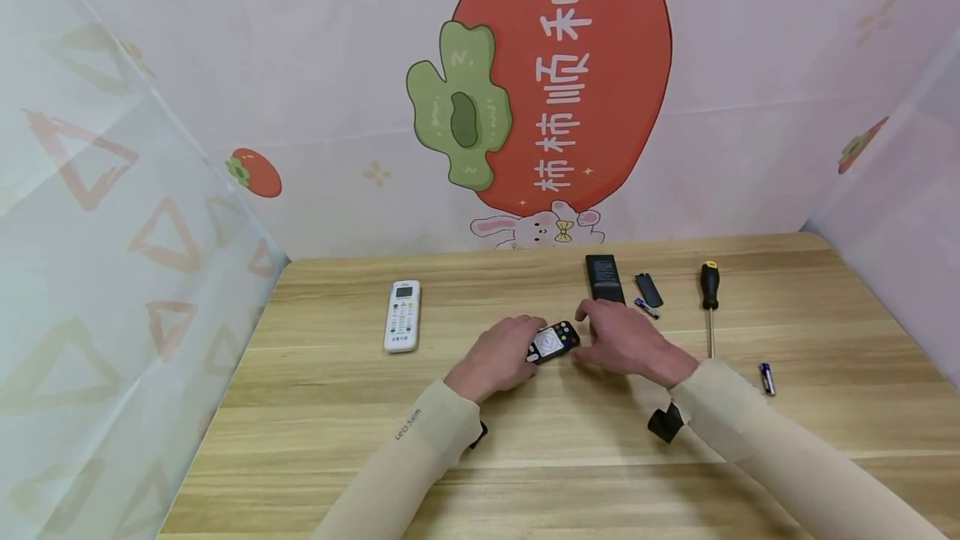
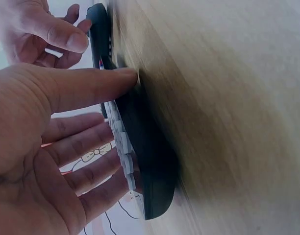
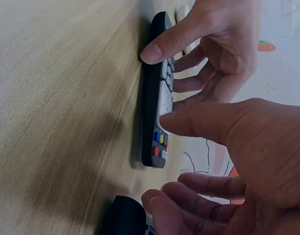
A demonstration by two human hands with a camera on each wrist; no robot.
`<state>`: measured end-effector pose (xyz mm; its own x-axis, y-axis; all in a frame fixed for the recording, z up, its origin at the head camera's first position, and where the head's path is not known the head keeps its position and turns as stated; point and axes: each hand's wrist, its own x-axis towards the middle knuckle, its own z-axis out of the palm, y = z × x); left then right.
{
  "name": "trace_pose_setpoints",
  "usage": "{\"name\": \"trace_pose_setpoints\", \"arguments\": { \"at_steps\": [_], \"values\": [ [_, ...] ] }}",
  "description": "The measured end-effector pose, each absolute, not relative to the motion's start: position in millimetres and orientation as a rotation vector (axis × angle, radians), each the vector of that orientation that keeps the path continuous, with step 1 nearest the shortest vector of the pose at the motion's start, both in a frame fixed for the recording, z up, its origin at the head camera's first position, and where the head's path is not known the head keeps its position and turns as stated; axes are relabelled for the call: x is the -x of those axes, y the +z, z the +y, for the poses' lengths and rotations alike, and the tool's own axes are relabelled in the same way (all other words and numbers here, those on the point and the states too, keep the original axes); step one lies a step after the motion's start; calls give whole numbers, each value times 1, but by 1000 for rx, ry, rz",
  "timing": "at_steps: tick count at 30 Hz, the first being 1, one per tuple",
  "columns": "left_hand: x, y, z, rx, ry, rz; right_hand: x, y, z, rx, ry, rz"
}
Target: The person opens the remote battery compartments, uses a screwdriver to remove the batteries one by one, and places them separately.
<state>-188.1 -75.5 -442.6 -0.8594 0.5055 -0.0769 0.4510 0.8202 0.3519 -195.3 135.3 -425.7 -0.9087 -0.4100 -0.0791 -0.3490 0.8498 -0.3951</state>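
Note:
A black remote control point(image 1: 553, 342) with white and coloured buttons lies face up on the wooden table. My left hand point(image 1: 501, 357) holds it at its left end, thumb along the near side and fingers on the far side, as the left wrist view shows. My right hand point(image 1: 624, 338) hovers at the remote's other end with loosely bent fingers and nothing in them. In the right wrist view its thumb passes in front of the remote; whether they touch I cannot tell. Beyond the right hand lies a second black remote point(image 1: 604, 277), back up.
A white remote point(image 1: 402, 317) lies at the left. To the right are a black battery cover point(image 1: 648, 290), a battery point(image 1: 647, 308), a screwdriver point(image 1: 710, 285) with black and yellow handle, and another battery point(image 1: 767, 379). A printed backdrop point(image 1: 337, 90) rises behind the table.

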Motion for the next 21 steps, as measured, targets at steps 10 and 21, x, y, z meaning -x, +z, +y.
{"name": "trace_pose_setpoints", "arguments": {
  "at_steps": [10,21],
  "values": [
    [187,-444,-76,-814,504,2799,197,-430,127,752,-471,2908],
    [185,-441,-83,-773,261,2890,201,-436,123,893,-381,2922]
  ]
}}
